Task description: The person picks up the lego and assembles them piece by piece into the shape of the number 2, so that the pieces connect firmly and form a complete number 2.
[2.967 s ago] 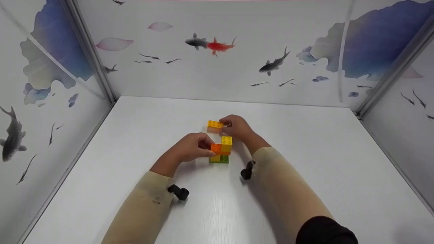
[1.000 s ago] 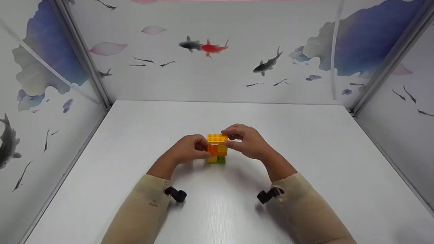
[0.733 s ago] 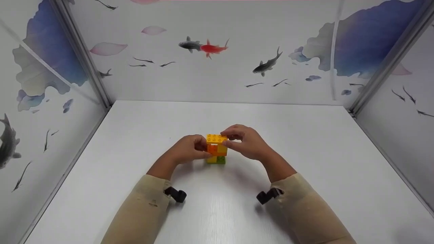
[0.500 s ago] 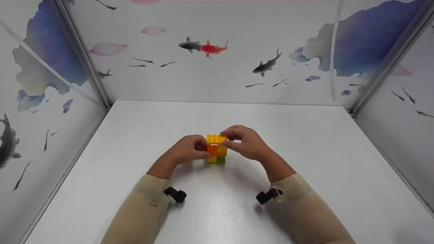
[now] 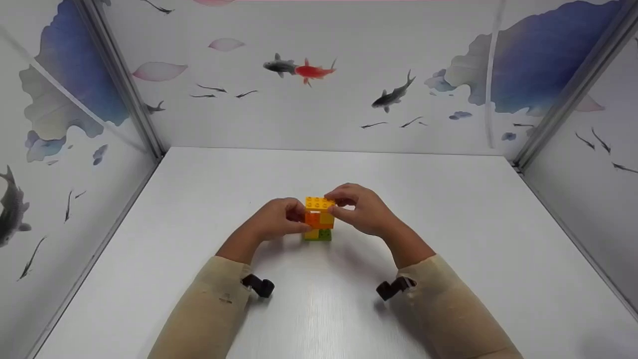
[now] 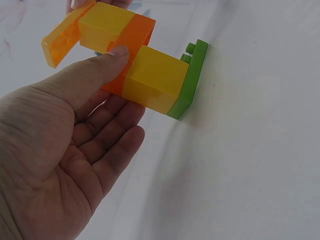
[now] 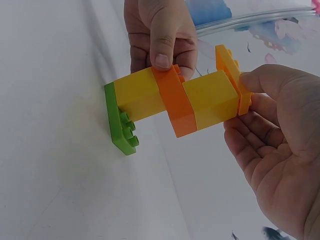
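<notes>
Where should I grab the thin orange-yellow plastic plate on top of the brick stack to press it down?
Pinch the thin orange-yellow plate by its two long edges, coming from above. It sits tilted, not yet flat on the upper yellow brick, so pressing its raised end should seat it. The left hand grips the orange brick, steadying the stack.

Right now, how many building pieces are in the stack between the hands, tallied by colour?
green plate: 1
yellow bricks: 2
orange brick: 1
amber plate: 1
Total: 5
</notes>
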A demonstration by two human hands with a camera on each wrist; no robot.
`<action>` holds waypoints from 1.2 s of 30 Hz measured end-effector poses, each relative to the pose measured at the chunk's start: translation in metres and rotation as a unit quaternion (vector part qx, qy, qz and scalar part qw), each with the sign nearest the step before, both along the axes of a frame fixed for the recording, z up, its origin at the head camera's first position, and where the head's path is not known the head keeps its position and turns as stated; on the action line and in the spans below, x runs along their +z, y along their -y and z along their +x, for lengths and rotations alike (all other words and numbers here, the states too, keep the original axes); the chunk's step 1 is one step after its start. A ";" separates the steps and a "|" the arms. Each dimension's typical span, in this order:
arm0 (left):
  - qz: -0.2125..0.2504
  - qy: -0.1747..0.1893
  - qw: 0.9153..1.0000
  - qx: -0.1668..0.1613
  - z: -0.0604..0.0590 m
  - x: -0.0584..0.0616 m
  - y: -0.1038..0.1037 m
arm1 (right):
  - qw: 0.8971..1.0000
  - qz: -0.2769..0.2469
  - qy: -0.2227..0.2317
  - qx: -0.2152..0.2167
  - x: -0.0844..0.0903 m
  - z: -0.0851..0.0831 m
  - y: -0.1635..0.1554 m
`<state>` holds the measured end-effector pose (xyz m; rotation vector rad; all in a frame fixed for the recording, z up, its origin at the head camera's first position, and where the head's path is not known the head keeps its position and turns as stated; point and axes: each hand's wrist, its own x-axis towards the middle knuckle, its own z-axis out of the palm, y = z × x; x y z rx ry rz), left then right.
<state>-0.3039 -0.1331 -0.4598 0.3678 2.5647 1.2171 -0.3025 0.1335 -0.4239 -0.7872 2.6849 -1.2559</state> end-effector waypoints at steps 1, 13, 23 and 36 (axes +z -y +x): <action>0.000 0.002 1.000 0.001 0.000 0.000 0.000 | 1.000 0.001 -0.001 0.000 0.000 0.000 0.000; -0.004 0.005 1.000 0.004 -0.001 0.001 -0.001 | 1.000 0.017 -0.006 -0.003 0.001 0.000 0.002; -0.004 -0.001 1.000 0.003 -0.001 0.000 -0.001 | 1.000 0.018 0.005 -0.002 0.001 0.000 0.002; -0.007 -0.004 1.000 0.005 -0.001 0.000 -0.001 | 1.000 0.013 0.007 -0.004 -0.002 -0.001 0.000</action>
